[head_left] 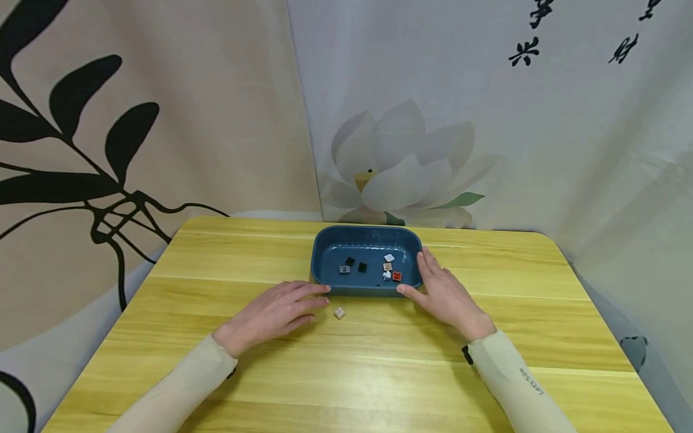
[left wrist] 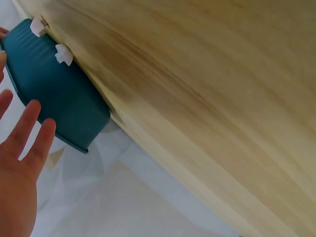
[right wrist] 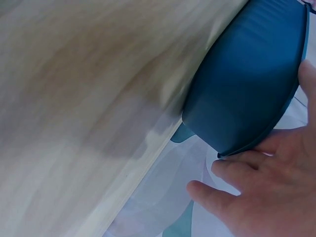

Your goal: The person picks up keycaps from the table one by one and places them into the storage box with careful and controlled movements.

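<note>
A dark blue rectangular tray (head_left: 366, 292) sits near the table's far edge, with several small keycap-like blocks inside, black, grey, white and one red block (head_left: 397, 276). My right hand (head_left: 446, 300) touches its near right corner, thumb at the front rim and straight fingers along the right side. By the front left corner is my left hand (head_left: 273, 313), fingers extended and spread, holding nothing. Just right of those fingertips an off-white block (head_left: 338, 313) lies on the table. The left wrist view shows two pale pieces, one pale piece (left wrist: 64, 54) nearer the camera, in front of the tray.
The wooden table (head_left: 346, 385) has its far edge close behind the tray. Behind it hangs a pale printed cloth (head_left: 243, 120) with leaves and a flower.
</note>
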`<control>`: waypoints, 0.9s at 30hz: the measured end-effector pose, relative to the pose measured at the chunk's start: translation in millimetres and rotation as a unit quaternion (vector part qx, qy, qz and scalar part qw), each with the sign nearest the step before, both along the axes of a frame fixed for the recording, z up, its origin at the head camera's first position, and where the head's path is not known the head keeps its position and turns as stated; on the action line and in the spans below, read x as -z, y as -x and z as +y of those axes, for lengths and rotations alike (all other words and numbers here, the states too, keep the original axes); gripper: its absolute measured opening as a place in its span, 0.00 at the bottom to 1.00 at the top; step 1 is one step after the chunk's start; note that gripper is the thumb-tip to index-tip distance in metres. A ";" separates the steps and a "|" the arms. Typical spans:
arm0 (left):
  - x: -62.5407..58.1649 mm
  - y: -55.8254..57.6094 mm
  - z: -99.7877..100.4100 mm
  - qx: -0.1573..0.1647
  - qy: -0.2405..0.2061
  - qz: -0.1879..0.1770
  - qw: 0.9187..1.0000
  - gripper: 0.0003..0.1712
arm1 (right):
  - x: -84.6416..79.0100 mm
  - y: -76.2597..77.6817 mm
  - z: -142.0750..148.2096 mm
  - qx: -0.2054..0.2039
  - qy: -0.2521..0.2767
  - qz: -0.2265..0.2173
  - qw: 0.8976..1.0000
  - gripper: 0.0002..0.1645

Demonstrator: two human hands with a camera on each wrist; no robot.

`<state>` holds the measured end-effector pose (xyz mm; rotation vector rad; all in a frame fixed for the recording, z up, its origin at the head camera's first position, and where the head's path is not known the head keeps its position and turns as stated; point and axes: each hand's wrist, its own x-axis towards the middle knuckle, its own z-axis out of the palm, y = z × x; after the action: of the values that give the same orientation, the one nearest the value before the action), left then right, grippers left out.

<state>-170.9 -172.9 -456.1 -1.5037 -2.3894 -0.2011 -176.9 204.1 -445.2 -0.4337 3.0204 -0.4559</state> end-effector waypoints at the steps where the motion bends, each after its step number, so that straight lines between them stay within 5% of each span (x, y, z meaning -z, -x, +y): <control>1: 0.2 -0.3 0.5 0.002 0.005 -0.003 1.000 0.23 | 0.0 0.1 0.1 0.000 0.000 0.000 1.000 0.64; 14: 8.7 4.2 10.5 -0.018 0.092 -0.066 0.993 0.23 | 1.2 -0.2 0.4 -0.002 0.002 0.003 1.000 0.64; 27: 13.6 4.5 11.7 -0.039 0.113 -0.036 0.992 0.16 | 0.5 0.4 1.1 -0.001 0.000 0.001 1.000 0.64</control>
<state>-175.5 -161.1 -469.7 -1.5177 -2.5968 0.0359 -177.3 205.2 -445.7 -0.4374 3.0210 -0.4557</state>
